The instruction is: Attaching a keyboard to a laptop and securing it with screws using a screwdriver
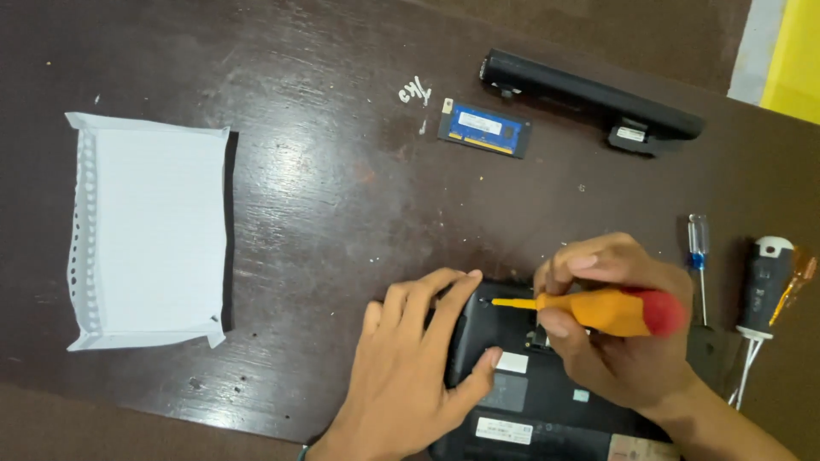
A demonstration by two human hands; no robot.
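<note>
A black laptop (pixel 534 401) lies bottom side up at the near edge of the dark wooden table (pixel 342 196). My left hand (pixel 410 367) rests flat on its left corner, fingers spread, holding it down. My right hand (pixel 623 341) grips an orange screwdriver with a red cap (pixel 598 310). Its tip points left and touches a spot near the laptop's far left edge.
A blue memory module (pixel 484 129) and a long black battery (pixel 589 98) lie at the far side. A torn sheet of white lined paper (pixel 149 230) sits at left. A small blue-handled screwdriver (pixel 699 256) and a black-and-white tool (pixel 764 286) lie at right.
</note>
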